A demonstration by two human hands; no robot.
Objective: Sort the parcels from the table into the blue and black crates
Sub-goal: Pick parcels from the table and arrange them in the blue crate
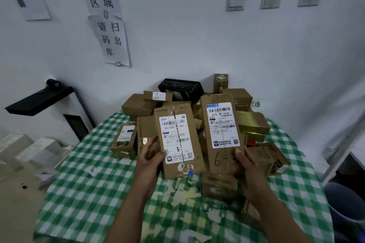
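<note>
A 3-3 parcel [178,140] is being gripped by the left hand [151,156] and a 6 parcel [222,136] by the right hand [245,161]. Both are being held upright over the table's [88,183] middle, labels facing the camera, probably for reading. A heap [138,104] of parcels is lying at the far edge.

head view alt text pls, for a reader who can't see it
A person holds up two flat brown labelled parcels: the left hand grips the parcel marked 3-3, the right hand grips the parcel marked 6-. Behind them a pile of parcels sits on a green-checked table, with paper signs on the white wall.
</note>
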